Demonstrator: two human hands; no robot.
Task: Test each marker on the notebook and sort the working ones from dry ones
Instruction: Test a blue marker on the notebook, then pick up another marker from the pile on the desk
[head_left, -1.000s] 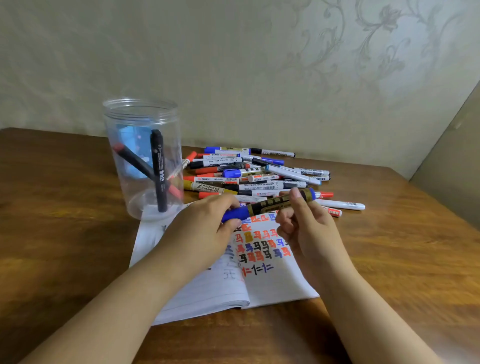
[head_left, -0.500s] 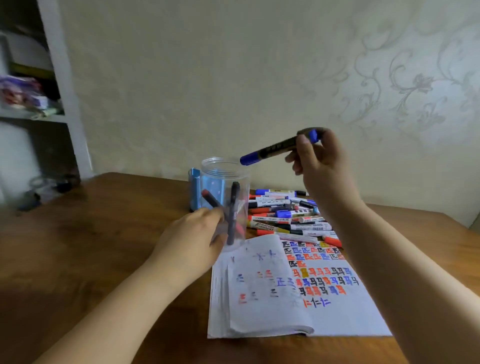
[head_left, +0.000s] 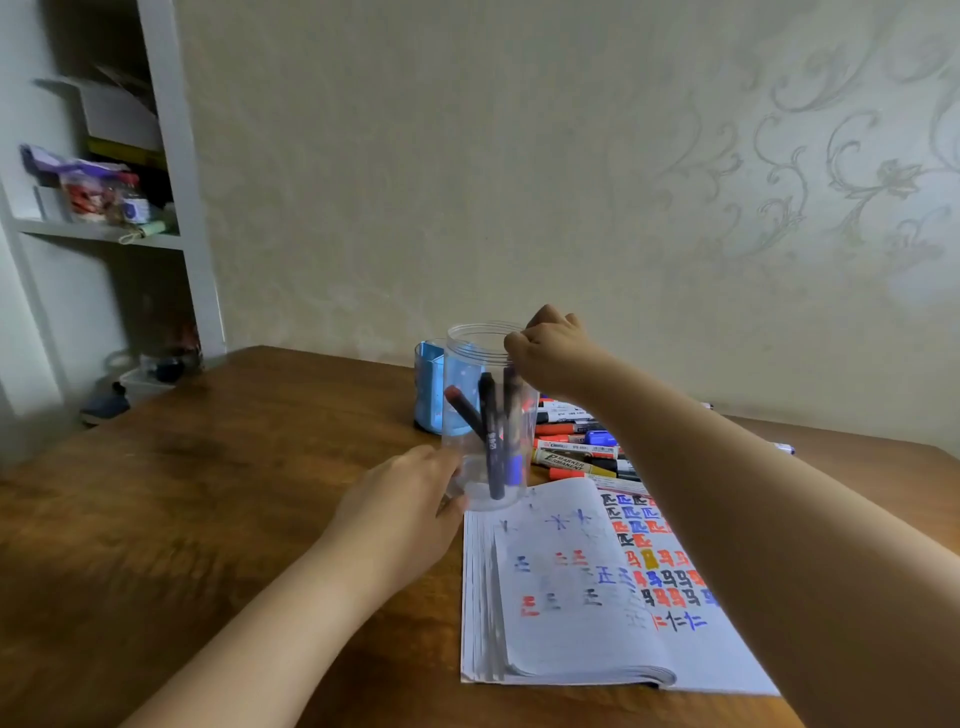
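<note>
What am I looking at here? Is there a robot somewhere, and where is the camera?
No robot: a person works bare-handed, and the one camera sits on their head, looking down. On the wooden table lie an open notebook full of test marks and a pile of markers. The left hand steadies a clear jar holding some markers. The right hand is at its rim, above a blue-capped marker inside; whether the fingers grip it is unclear. A blue container stands behind.
</note>
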